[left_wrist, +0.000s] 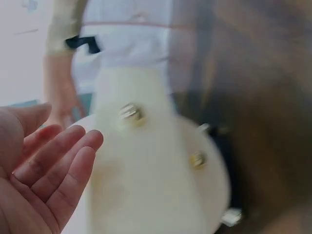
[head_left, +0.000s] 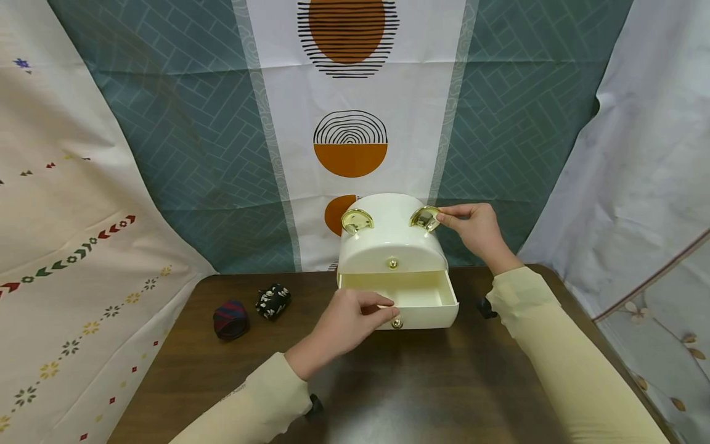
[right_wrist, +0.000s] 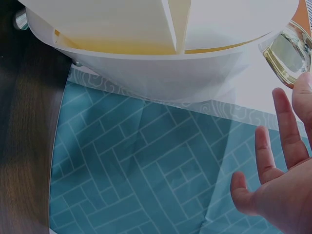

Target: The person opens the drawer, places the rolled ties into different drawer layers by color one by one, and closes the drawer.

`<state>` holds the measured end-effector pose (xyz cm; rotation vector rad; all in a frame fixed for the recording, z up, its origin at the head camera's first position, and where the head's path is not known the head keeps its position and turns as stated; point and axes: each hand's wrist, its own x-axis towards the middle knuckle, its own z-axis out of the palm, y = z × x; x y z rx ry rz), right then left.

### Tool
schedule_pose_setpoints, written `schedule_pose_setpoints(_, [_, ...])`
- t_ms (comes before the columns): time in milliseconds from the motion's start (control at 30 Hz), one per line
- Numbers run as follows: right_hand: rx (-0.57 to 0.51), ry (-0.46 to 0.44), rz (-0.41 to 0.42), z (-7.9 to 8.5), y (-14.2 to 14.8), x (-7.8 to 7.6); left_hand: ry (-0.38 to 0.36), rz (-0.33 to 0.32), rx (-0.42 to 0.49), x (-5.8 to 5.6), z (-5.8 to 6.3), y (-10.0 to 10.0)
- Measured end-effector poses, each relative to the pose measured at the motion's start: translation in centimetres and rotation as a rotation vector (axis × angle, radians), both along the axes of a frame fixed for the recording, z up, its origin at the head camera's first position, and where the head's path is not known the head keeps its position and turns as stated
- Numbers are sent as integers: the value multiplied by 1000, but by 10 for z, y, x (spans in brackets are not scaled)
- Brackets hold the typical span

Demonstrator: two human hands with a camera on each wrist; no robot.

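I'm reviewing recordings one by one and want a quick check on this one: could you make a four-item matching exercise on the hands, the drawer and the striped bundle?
Things:
1. Right hand
2. Drawer
3. Striped bundle
4. Left hand

Places and states:
A. Lying on the table, left of the white box in the head view
B. By the drawer's front, near its gold knob
C. Pinching a gold ear
D. Pulled open

Right pairs: 1-C, 2-D, 3-A, 4-B.
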<state>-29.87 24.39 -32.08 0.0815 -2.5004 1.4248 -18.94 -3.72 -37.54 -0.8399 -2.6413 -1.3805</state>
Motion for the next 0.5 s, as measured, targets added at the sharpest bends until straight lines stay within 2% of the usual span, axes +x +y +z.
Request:
schedule_pose_setpoints(133, [-5, -4, 3, -1, 0, -1, 60, 84, 63, -11, 22, -18])
schedule_pose_setpoints(300, [-3, -3, 8, -1, 0, -1, 97, 227, 177, -31, 42, -54])
schedule_pose_setpoints(400, [-1, 4, 5, -1, 0, -2, 127, 343, 168, -47, 43, -78])
schedule_pose_setpoints(500, [3, 8, 1, -2, 1, -1, 159, 448, 75, -63, 31, -101])
